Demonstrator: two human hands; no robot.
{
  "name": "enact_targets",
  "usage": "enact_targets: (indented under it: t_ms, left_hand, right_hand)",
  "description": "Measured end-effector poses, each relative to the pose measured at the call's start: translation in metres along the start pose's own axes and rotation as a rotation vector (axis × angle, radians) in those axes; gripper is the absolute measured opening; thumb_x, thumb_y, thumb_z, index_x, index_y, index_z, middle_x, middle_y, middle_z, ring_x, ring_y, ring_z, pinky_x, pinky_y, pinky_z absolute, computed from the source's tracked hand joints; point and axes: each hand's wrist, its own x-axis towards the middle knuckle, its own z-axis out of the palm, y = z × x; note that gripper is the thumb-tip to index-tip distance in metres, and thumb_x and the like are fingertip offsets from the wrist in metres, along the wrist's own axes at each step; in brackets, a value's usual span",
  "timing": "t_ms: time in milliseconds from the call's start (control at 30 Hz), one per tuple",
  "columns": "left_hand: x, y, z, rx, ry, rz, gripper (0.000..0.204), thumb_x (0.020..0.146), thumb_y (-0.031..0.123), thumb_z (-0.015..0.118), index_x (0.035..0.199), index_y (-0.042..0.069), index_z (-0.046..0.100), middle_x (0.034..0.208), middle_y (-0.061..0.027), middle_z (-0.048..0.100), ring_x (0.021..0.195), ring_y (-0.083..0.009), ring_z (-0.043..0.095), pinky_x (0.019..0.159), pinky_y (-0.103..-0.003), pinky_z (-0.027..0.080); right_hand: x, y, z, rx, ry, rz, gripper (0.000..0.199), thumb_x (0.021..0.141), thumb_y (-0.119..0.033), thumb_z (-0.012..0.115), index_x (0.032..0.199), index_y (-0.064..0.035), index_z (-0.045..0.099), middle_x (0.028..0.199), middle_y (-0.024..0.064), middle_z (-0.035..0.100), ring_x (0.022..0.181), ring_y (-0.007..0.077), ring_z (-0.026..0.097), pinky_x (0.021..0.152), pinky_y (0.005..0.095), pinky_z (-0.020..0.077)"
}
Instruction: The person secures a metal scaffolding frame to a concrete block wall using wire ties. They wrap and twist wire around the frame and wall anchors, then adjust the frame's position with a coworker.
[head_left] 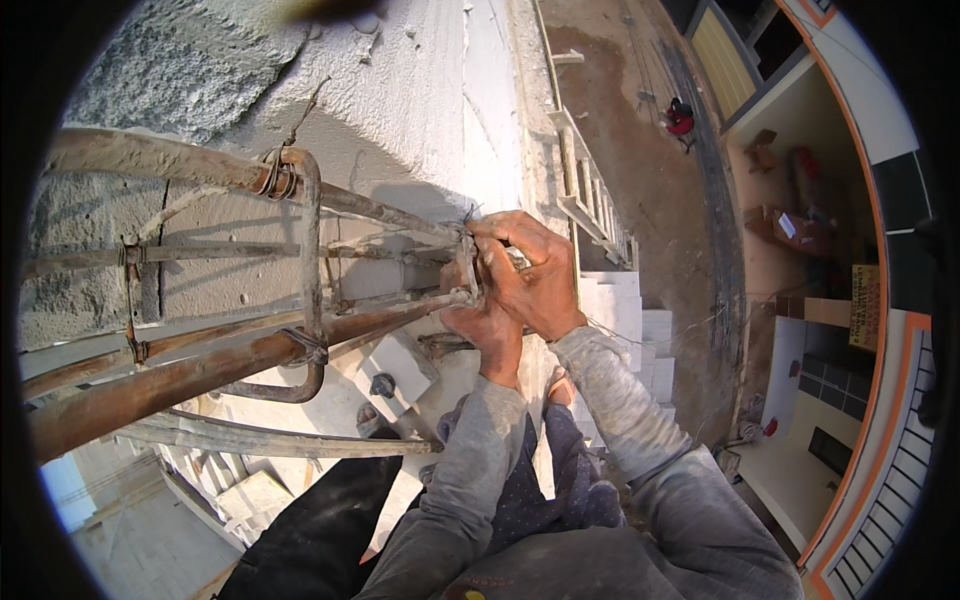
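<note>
A cage of rusty reinforcing bars (180, 375) runs from the left toward the middle, with a bent steel stirrup (312, 250) wired around it. At the cage's far end, both my hands meet close together. My right hand (540, 275) is closed, its fingertips pinched beside a twist of tie wire (468, 213) on the upper bar. Just below and left of it, my left hand (488, 328) is curled against the end of the lower bar. What its fingers hold is hidden. Thin wire ties (277, 177) bind the stirrup to the bars.
A rough white wall (400, 110) stands beyond the cage. A wooden ladder (595, 205) leans along its right. White blocks (400, 370) lie below, near a leg in black trousers (320, 520). A person in red (680, 118) is far down on the ground, opposite a building.
</note>
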Motion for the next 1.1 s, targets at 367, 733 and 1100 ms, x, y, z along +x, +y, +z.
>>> enact_targets:
  t_ms: [367,733,1100]
  left_hand:
    - [-0.011,-0.035,-0.019,-0.226,-0.243,-0.181,0.038,0.099,0.009,0.057,0.134,-0.002,0.047,0.124,-0.0099,0.057,0.109,-0.021,0.058,0.097,-0.031,0.049]
    - [0.014,0.053,-0.015,-0.511,-0.11,-0.318,0.062,0.094,0.003,0.066,0.144,0.002,0.03,0.11,-0.0091,0.06,0.1,-0.0154,0.058,0.088,-0.029,0.05]
    - [0.008,0.019,-0.027,-0.217,-0.169,-0.116,0.031,0.081,0.003,0.077,0.106,0.002,0.058,0.104,-0.006,0.055,0.095,-0.016,0.058,0.086,-0.029,0.047]
  right_hand:
    - [-0.004,-0.012,-0.005,-0.187,-0.149,-0.041,0.03,0.082,0.0,0.057,0.111,0.0017,0.067,0.095,0.0163,0.058,0.093,0.031,0.056,0.085,0.0401,0.0469]
    - [0.004,-0.016,-0.004,-0.298,-0.315,0.229,0.029,0.085,-0.014,0.064,0.112,-0.0055,0.065,0.096,0.016,0.051,0.091,0.0329,0.055,0.081,0.0439,0.0478]
    - [-0.006,0.002,-0.008,-0.142,-0.26,0.017,0.036,0.084,-0.009,0.069,0.119,-0.003,0.064,0.1,0.0136,0.055,0.087,0.0307,0.06,0.076,0.0387,0.0499]
